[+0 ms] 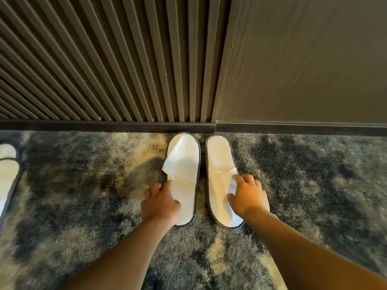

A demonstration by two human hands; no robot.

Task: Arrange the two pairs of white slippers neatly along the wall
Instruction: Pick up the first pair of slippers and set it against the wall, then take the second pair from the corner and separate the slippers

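- The step in hand looks like squaring up one pair of white slippers at the skirting board (109, 126); the left slipper (184, 164) and right slipper (219, 164) lie side by side on the carpet (83, 195), far ends just short of the board, a narrow gap between them.
- To do it well, I would nudge each slipper from its outer edge so both far ends line up evenly with the board, and keep the two parallel; the near ends seem slightly splayed.
- The loose top flaps need flattening: the left one is folded up and sticks out past the left edge, and the right one is creased under the fingers. They look thin and floppy, so smoothing gently suits better than pinching.
- The left hand (160, 203) rests on the near left side of the left slipper, fingers curved and spread, pressing more than gripping; whether it pinches the flap I cannot tell.
- The right hand (248, 195) lies over the right slipper's near part, fingertips bent onto the creased flap, seemingly holding it lightly.
- Both forearms reach forward from the near edge, roughly straight.
- Another pair (7, 170) sits at the far left edge, well apart, partly out of view; it likely needs tidying too.
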